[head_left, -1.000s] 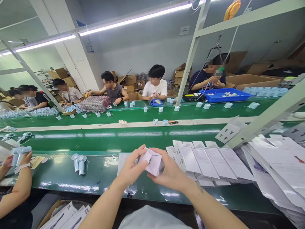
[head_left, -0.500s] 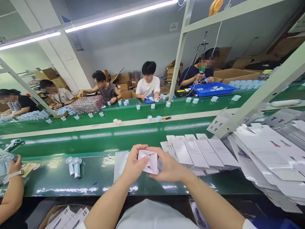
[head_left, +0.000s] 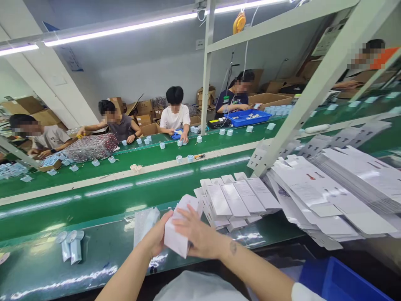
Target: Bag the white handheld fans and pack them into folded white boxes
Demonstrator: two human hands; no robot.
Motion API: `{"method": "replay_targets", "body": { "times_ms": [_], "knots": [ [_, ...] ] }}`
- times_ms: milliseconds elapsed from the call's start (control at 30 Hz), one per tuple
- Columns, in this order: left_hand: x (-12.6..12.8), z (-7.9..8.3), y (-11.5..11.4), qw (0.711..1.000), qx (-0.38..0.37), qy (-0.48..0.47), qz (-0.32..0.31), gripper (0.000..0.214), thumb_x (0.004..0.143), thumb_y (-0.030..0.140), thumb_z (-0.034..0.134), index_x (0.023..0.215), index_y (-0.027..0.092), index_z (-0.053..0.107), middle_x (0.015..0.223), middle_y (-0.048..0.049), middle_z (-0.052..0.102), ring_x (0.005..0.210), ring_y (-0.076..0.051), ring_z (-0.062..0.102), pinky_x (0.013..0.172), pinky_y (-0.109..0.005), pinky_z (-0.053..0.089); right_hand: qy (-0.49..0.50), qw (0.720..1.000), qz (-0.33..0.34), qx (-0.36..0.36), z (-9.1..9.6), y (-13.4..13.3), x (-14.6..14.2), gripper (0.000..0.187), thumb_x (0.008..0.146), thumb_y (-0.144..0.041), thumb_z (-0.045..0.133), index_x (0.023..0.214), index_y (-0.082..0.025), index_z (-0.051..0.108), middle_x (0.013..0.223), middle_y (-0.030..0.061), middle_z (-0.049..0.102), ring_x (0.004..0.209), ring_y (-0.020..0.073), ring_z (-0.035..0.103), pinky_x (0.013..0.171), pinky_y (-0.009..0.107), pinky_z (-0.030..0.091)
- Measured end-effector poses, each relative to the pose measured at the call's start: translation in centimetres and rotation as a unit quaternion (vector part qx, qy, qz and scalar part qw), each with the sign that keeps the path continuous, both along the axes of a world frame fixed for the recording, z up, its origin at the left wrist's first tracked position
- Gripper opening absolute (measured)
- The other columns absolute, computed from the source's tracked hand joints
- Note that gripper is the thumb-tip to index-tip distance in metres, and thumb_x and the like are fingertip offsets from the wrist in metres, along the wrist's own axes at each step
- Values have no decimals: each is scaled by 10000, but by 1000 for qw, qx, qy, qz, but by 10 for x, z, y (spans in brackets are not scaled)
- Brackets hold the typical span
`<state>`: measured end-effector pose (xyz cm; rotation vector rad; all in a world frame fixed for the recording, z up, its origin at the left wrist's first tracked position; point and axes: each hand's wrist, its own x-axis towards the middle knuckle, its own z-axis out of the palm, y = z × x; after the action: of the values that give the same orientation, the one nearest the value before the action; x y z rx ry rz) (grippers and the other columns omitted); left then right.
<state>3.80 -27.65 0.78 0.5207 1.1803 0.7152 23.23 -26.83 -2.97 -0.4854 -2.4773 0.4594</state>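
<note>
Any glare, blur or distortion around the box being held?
Head view: the tube light is blown out, its glare streaks the green belt, the wide lens leans the frame post, and the white box between left hand and right hand is evenly lit, slightly soft.

Factory packing line: green conveyor belt (head_left: 131, 188), seated workers (head_left: 175, 113), stacked flat cartons (head_left: 326, 196).

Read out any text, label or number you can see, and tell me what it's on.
Nothing is legible.
White box: faces shown look plain.
Row of boxes: print blocks too small.
Flat cartons: marks blurred.
Wall sign: too small.
Blue poster: blurred.
</note>
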Motion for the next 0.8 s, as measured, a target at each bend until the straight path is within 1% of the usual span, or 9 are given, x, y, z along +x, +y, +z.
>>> {"method": "replay_targets", "body": {
  "times_ms": [133, 233, 267, 333, 433, 500, 567, 667, 800],
  "knots": [
    [3, -38, 16, 993, 8, 102, -60, 666, 740, 624, 629, 1228, 184, 520, 1033, -105, 715, 866, -254, 683, 672, -310, 490, -48, 995, -82, 19, -32, -6, 19, 768, 720, -469, 763, 1378, -263, 425, 1501, 164, 401, 1455, 423, 174, 1096, 735, 145],
    [20, -71, 39, 950, 53, 299, -72, 843, 759, 609, 620, 1413, 186, 296, 1277, -177, 614, 1059, -298, 651, 791, -365, 503, 23, 950, -311, 3, -26, 7, 91, 468, 850, -423, 616, 1280, -260, 525, 1379, 149, 525, 1324, 352, 425, 1080, 621, 318],
    [30, -82, 47, 927, 67, 360, -87, 895, 765, 601, 620, 1441, 157, 237, 1331, -212, 568, 1124, -318, 623, 857, -386, 488, 58, 904, -423, -6, -20, 13, 125, 357, 905, -372, 522, 1235, -240, 553, 1267, 150, 593, 1228, 313, 510, 1054, 560, 380],
    [55, -104, 60, 883, 94, 437, -139, 938, 796, 587, 590, 1462, 79, 166, 1364, -275, 517, 1206, -362, 572, 970, -428, 429, 89, 769, -633, -23, -2, 27, 200, 348, 932, -345, 420, 1198, -181, 575, 1100, 169, 639, 1097, 307, 564, 1010, 515, 424],
    [98, -129, 68, 853, 123, 465, -206, 878, 855, 518, 534, 1456, 21, 130, 1325, -312, 530, 1234, -387, 551, 1010, -469, 392, 2, 604, -794, -69, 25, 46, 303, 449, 910, -340, 421, 1238, -66, 559, 1187, 248, 592, 1198, 368, 488, 1047, 529, 360],
    [118, -141, 69, 855, 148, 447, -217, 823, 880, 442, 516, 1453, 16, 109, 1354, -313, 504, 1277, -357, 523, 1023, -442, 394, -75, 535, -828, -151, 35, 57, 351, 559, 891, -415, 481, 1289, -24, 519, 1302, 293, 512, 1262, 417, 430, 1026, 548, 365],
    [125, -149, 69, 863, 174, 425, -209, 789, 886, 400, 507, 1451, 28, 101, 1401, -299, 467, 1323, -321, 485, 1052, -402, 382, -121, 499, -827, -230, 36, 67, 379, 662, 831, -492, 583, 1287, -17, 521, 1337, 306, 485, 1261, 444, 433, 979, 547, 406],
    [117, -150, 71, 871, 184, 417, -182, 809, 849, 435, 548, 1437, 55, 142, 1421, -287, 452, 1333, -322, 473, 1079, -393, 363, -135, 484, -819, -277, 31, 79, 396, 754, 687, -514, 740, 1246, -42, 556, 1312, 301, 519, 1228, 446, 474, 940, 547, 436],
    [101, -132, 78, 889, 161, 407, -134, 835, 770, 543, 608, 1387, 107, 252, 1270, -246, 592, 1227, -342, 571, 1000, -437, 437, -137, 458, -825, -301, 34, 86, 407, 910, 511, -549, 841, 1232, -78, 550, 1272, 305, 546, 1183, 455, 506, 871, 548, 459]
  ]
}}
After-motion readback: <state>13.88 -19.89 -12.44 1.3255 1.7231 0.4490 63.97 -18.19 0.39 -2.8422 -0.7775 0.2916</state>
